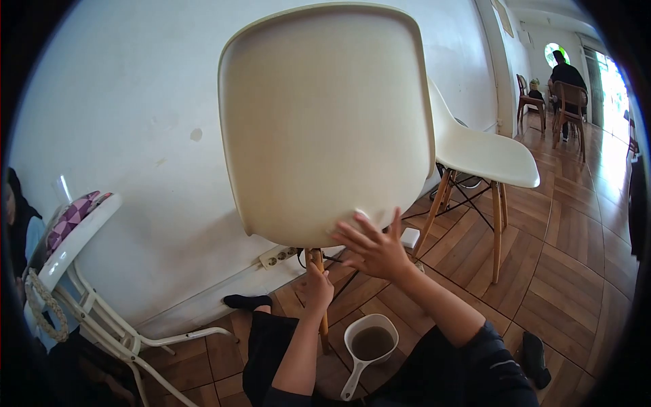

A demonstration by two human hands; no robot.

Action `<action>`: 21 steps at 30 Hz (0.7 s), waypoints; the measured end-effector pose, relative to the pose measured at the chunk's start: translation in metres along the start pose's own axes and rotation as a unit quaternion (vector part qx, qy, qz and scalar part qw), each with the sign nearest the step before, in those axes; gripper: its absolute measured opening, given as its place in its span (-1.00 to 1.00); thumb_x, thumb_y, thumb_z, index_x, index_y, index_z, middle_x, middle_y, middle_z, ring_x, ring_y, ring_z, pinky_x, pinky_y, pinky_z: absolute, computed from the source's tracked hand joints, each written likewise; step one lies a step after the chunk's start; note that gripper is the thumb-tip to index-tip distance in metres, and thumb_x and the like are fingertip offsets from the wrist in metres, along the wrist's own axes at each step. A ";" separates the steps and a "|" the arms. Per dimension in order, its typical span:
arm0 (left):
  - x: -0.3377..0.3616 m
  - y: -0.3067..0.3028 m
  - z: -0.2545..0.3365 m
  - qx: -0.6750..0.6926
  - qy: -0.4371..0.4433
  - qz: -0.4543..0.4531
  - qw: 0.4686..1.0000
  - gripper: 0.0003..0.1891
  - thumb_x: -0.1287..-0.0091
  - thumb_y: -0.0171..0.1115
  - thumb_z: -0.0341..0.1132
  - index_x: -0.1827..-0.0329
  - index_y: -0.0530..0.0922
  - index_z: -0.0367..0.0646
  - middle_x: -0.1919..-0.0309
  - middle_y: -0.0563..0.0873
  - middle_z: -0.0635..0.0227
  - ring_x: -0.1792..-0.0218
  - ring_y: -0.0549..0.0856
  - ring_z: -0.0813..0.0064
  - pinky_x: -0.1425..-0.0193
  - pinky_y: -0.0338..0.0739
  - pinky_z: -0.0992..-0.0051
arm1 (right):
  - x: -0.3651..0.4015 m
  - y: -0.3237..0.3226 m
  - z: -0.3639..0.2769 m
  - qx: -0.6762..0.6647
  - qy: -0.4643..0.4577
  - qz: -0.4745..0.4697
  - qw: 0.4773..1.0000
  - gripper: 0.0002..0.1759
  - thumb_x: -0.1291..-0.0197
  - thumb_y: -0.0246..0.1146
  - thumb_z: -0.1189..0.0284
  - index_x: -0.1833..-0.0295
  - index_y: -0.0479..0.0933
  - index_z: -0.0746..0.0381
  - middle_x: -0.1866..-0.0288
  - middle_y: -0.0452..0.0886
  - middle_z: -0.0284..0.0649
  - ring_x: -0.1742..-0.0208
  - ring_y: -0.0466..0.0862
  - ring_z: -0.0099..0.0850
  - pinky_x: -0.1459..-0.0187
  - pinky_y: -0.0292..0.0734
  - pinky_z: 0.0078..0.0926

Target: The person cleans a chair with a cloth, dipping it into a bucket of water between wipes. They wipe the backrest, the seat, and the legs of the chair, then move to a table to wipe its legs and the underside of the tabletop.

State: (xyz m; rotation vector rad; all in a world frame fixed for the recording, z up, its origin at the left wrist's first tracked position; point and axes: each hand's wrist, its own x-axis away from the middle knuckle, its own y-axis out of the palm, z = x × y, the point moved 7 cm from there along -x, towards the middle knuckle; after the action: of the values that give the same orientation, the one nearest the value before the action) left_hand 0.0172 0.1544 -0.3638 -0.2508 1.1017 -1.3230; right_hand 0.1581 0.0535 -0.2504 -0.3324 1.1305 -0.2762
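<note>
A cream chair (325, 129) stands directly in front of me, the broad face of its shell filling the middle of the view. Below the shell, my left hand (317, 288) is wrapped round one of its wooden legs. My right hand (376, 247) has its fingers spread at the lower right edge of the shell, seemingly touching it. A small white spot shows by its fingertips, and I cannot make out what it is. Between my legs on the floor sits a white dipper (351, 381) with brownish liquid in it, its handle pointing toward me.
Another cream chair (485, 152) stands behind at right. A white metal-framed chair (102, 319) with a patterned cushion is at left, beside a person at the edge. A power strip (278, 258) lies along the wall. Far off, a person (568, 74) sits among wooden chairs.
</note>
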 end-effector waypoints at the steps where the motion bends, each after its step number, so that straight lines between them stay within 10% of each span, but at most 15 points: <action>1: -0.002 0.005 -0.008 0.012 0.000 0.016 1.000 -0.58 -0.33 0.04 -0.38 -0.18 0.16 -0.31 0.01 0.46 -0.06 -0.04 0.51 0.03 -0.04 0.22 0.07 | 0.019 0.009 0.011 0.023 0.002 0.008 1.000 -0.27 -0.14 -0.14 -0.27 -0.43 0.08 -0.32 -0.52 -0.04 -0.57 -0.53 -0.06 -0.36 -0.24 -0.53 0.55; 7: 0.001 0.002 0.000 -0.034 -0.017 0.016 0.999 -0.61 -0.32 0.04 -0.39 -0.16 0.15 -0.23 0.04 0.50 -0.01 -0.02 0.53 0.05 0.00 0.18 0.00 | -0.006 -0.022 0.084 -0.141 0.256 0.131 0.947 -0.22 -0.17 -0.20 -0.28 -0.45 0.09 -0.17 -0.55 -0.14 -0.40 -0.55 -0.22 -0.18 -0.23 -0.60 0.52; 16: 0.000 0.007 -0.004 -0.014 0.025 0.023 0.999 -0.59 -0.35 0.03 -0.34 -0.16 0.15 -0.32 0.05 0.48 -0.06 0.00 0.55 0.02 -0.01 0.25 -0.04 | -0.010 0.007 -0.020 -0.028 0.040 0.051 0.998 -0.25 -0.13 -0.22 -0.32 -0.41 0.15 -0.29 -0.52 -0.02 -0.57 -0.53 -0.07 -0.26 -0.22 -0.56 0.57; 21: 0.000 0.004 -0.007 -0.020 -0.027 -0.027 0.999 -0.66 -0.35 0.04 -0.35 -0.07 0.20 -0.32 0.15 0.51 -0.01 0.13 0.56 0.04 0.06 0.22 0.00 | 0.065 0.053 0.043 -0.032 0.181 0.070 0.981 -0.24 -0.27 -0.28 -0.22 -0.49 -0.05 -0.10 -0.56 -0.19 -0.31 -0.55 -0.23 -0.16 -0.23 -0.53 0.52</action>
State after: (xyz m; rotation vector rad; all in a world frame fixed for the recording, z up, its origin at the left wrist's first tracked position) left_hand 0.0152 0.1585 -0.3703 -0.3462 1.0835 -1.3366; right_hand 0.2256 0.0828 -0.3093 -0.2640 1.5169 -0.1785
